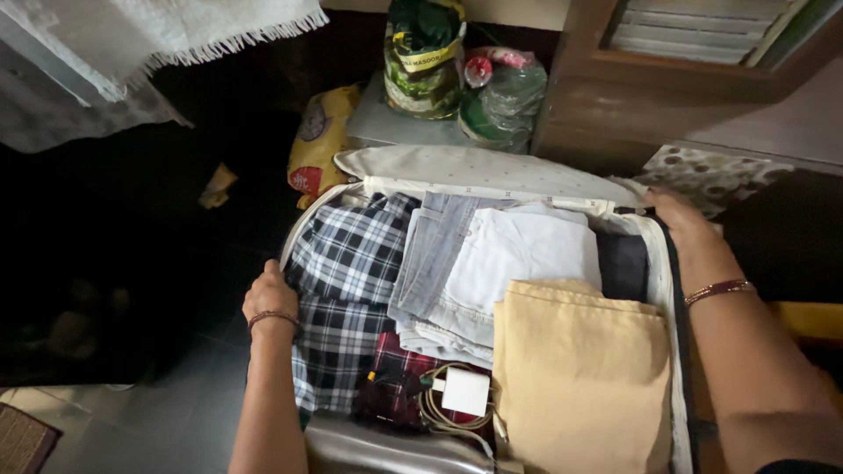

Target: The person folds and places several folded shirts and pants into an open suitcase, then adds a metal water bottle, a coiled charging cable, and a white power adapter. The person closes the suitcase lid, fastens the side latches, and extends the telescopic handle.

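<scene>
The open suitcase (pixel 665 290) lay directly in front of the person, its long axis running from six o'clock up to twelve o'clock, with the spotted fabric lid (pixel 474 168) folded back at the twelve o'clock end. Both hands sat at its two long sides, about equally near to it. The left hand (pixel 270 298) was at nine o'clock of the packed clothes, fingers curled down over the case's left edge beside the black-and-white checked garment (pixel 347 281), gripping or pressing the edge; whether it clamped the rim itself could not be told. The right hand (pixel 680 215) was at two o'clock, at the far right corner, fingers together and bent over the rim near the zip line, its grip partly hidden. Both forearms reached forward from six o'clock, the left nearly straight up the frame, the right angled in from the lower right, a bangle on each wrist. Between the hands lay folded pale jeans (pixel 430 254), a white garment (pixel 518 254), a tan folded cloth (pixel 580 369) at five o'clock and a white charger (pixel 464 391) with coiled cable at six o'clock.
</scene>
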